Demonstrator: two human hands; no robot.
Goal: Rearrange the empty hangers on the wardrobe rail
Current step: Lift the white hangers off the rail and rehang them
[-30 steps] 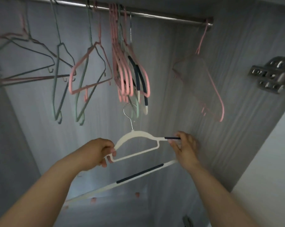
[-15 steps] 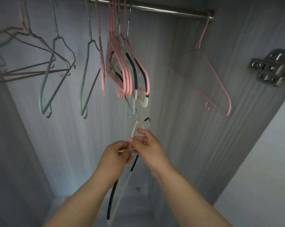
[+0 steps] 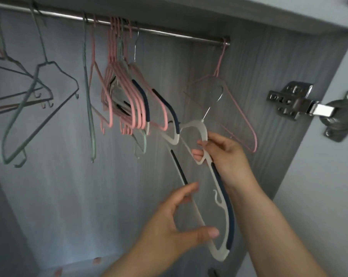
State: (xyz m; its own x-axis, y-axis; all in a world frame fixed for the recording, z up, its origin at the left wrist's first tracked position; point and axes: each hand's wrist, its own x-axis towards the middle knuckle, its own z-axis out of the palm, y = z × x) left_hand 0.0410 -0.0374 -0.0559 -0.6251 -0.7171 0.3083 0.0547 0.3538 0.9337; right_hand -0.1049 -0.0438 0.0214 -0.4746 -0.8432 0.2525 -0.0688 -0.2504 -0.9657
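White hanger has gone from flat between both hands a second ago, to edge-on in joined hands, to one-handed now. It sits well below the rail, under its right half, tilted, with its hook aimed up at the rail but blurred. Right hand pinches it just below the neck, thumb in front and fingers curled behind. Left hand has let go: fingers spread and loose around the lower arm, thumb near it, can't tell if touching. My read: handover is done and next is lifting the hook onto the rail; hanging not yet done. Around: pink bunch is packed under mid-rail, with a white-and-navy one on its right side whose arm tips are just beside the white hanger. Lone pink hanger hangs at the rail's right end, right behind the hook. Green hangers are spread out under the rail's left part. Hinge is on the side wall, right of and below the rail end. Bare rail runs between bunch and lone pink; snag risk on both going up.
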